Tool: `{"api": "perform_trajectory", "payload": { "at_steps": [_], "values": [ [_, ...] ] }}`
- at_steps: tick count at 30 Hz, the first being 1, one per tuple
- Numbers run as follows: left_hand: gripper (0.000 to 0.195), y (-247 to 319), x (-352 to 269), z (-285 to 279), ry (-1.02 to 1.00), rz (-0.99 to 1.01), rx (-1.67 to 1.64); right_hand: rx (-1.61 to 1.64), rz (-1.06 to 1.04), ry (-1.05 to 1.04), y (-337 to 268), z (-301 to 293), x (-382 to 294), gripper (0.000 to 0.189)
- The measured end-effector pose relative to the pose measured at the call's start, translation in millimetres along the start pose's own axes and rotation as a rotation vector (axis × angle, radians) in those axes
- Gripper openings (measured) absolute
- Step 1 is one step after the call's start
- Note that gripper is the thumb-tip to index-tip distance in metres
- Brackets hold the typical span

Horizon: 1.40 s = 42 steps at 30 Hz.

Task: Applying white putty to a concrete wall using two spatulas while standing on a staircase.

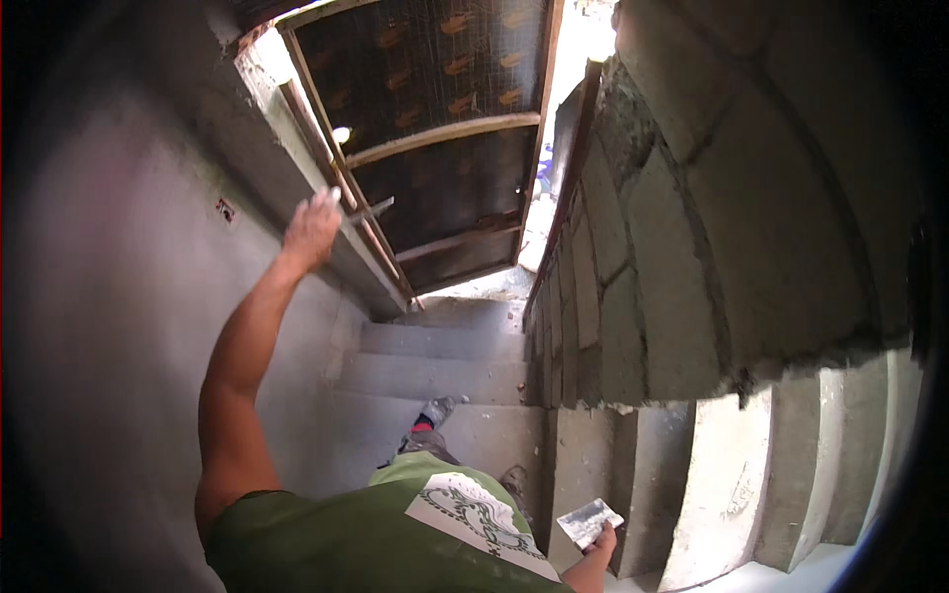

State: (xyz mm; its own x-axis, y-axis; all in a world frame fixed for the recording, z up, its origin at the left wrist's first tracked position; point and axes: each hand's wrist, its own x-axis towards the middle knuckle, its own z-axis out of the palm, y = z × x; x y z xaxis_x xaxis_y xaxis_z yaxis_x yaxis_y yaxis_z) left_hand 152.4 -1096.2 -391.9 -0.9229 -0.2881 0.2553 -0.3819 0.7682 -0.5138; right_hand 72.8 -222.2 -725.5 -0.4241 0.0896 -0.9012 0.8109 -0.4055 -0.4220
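Observation:
My left arm is stretched forward, and my left hand (311,230) is closed near the edge of the doorway. A thin, flat grey tool (374,210), like a trowel or putty knife, sticks out from it toward the door. Something pale shows at its fingertips. Low on the right, my right hand (602,547) grips a small rectangular plate (591,522) by its edge. White paste-like material is smeared over part of the plate's face. Before me stands a door panel (452,170) of dark sheet on a wooden frame.
Concrete steps (445,341) lead down to the doorway, and another flight (726,482) runs off to the right. A rough block wall (667,259) with a ragged lower edge hangs over that side. The smooth wall (148,296) on my left has a small electrical box (225,210).

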Motion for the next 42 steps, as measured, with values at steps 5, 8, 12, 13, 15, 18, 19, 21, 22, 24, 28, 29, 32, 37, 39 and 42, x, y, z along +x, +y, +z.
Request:
{"api": "perform_trajectory", "payload": {
  "at_steps": [5,8,12,13,15,18,19,21,22,24,28,29,32,37,39,42],
  "values": [
    [0.026,-136,170,17,0.054,-0.041,0.338,0.069,-0.114,0.082,29,73,-71,0.052],
    [0.025,-202,247,29,0.118,-0.129,0.287,0.059,-0.171,-0.030,49,102,-111,0.048],
    [0.029,-255,314,41,0.127,-0.261,0.191,0.178,-0.222,-0.195,85,109,-161,0.050],
    [0.029,-272,325,57,0.129,-0.272,0.187,0.179,-0.210,-0.179,92,119,-173,0.050],
    [0.030,-292,345,83,0.430,-0.307,0.150,0.184,-0.188,-0.150,102,146,-204,0.050],
    [0.023,-316,367,108,0.228,-0.370,0.066,0.172,-0.177,-0.126,112,181,-236,0.050],
    [0.017,-329,369,132,0.420,-0.364,-0.160,0.155,-0.179,-0.133,108,191,-241,0.050],
    [0.011,-337,369,151,0.550,-0.248,-0.091,0.145,-0.195,-0.147,106,213,-255,0.050],
    [0.011,-329,371,147,0.463,-0.251,-0.033,0.150,-0.214,-0.154,101,228,-258,0.050],
    [0.015,-346,362,151,0.396,-0.235,0.049,0.087,-0.237,-0.062,86,246,-251,0.050],
    [0.020,-327,389,144,0.264,-0.298,0.143,-0.136,-0.298,0.184,65,223,-195,0.041],
    [0.021,-318,394,142,0.233,-0.303,0.134,-0.122,-0.298,0.202,62,226,-196,0.041],
    [0.021,-339,397,147,0.204,-0.312,0.098,-0.204,-0.392,0.149,59,239,-207,0.037],
    [0.026,-328,417,128,-0.028,-0.494,0.265,-0.119,-0.383,0.284,84,207,-245,0.033],
    [0.034,-309,418,113,-0.117,-0.529,0.322,-0.116,-0.365,0.365,110,172,-261,0.038],
    [0.035,-345,437,151,-0.092,-0.545,0.305,0.104,-0.221,0.435,154,133,-281,0.047]
  ]
}}
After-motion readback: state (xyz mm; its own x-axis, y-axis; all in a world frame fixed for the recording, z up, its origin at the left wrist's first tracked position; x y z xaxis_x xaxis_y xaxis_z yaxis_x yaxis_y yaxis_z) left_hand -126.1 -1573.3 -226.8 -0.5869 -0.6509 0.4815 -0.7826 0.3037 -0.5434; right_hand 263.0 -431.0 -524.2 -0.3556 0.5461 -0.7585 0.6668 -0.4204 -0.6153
